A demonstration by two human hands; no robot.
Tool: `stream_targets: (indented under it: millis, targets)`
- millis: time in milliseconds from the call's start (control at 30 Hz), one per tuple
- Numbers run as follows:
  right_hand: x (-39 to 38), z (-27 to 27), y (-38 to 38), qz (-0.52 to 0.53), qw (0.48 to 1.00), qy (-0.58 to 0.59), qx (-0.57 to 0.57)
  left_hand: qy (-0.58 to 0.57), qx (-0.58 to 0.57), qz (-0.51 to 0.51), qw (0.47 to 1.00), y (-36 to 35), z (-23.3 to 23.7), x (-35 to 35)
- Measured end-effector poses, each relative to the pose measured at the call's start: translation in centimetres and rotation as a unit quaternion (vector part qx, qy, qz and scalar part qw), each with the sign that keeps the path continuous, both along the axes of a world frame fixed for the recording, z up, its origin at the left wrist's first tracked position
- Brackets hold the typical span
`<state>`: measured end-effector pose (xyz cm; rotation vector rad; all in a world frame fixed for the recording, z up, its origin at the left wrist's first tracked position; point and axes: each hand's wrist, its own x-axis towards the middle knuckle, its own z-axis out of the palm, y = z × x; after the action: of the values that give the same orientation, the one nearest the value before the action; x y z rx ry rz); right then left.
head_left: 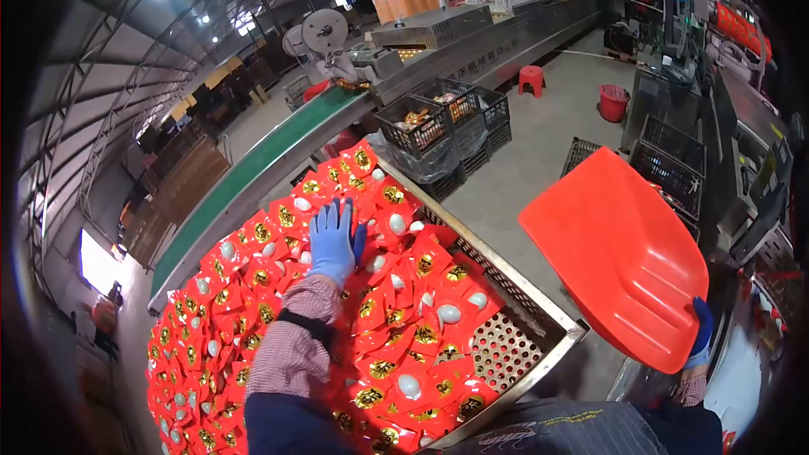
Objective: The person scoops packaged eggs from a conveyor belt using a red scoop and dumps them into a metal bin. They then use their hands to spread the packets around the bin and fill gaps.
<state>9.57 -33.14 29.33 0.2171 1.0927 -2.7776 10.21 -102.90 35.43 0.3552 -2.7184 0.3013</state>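
Note:
My left hand (334, 244), in a blue glove, lies palm down on a heap of small red packets (211, 320) with its fingers stretched out. The packets carry gold print and show pale, egg-shaped contents through clear windows. They lie in a metal-rimmed tray, whose perforated floor (506, 354) shows at the near right corner. My right hand (699, 337), also gloved, grips the edge of a large red plastic scoop (619, 253) out to the right of the tray. Part of that hand is hidden behind the scoop.
A green conveyor belt (253, 168) runs along the tray's far left side toward a long steel machine (506, 50). Black crates (421, 131) stand beyond the tray. A red stool (532, 80) and a red bucket (613, 104) are on the floor; more machinery lines the right.

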Motion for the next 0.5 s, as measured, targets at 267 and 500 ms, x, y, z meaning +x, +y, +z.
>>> stream_targets:
  millis: [267,500]
  targets:
    - [-0.1,-1.7,-0.4,0.016,0.999,-0.028,-0.017,-0.03,-0.064,-0.007,0.997,-3.6,-2.1,-1.6]
    - [0.0,-1.7,-0.2,0.007,0.999,-0.042,-0.013,-0.045,-0.032,0.046,0.997,-0.2,4.6,1.2]
